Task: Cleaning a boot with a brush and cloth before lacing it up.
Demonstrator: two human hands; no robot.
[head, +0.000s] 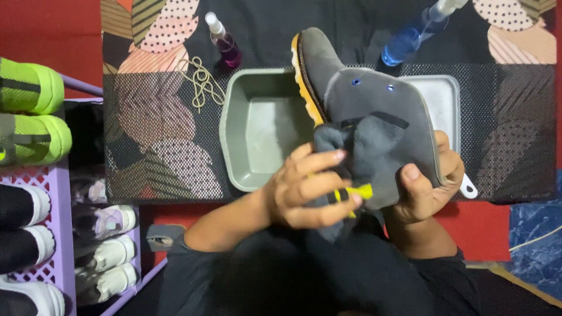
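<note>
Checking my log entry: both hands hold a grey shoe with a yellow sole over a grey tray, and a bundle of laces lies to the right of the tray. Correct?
Nearly. The head view shows the laces left of the tray, not right; the rest stands.

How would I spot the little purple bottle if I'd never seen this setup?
Start at the grey plastic tub in the middle of the patterned mat. Just beyond its far rim stands the small spray bottle, beside a loose coil of laces. Its purple liquid and small size set it apart from the larger blue spray bottle.

Shoe [374, 111] above tub [263, 131]; laces [202, 79] left.
</note>
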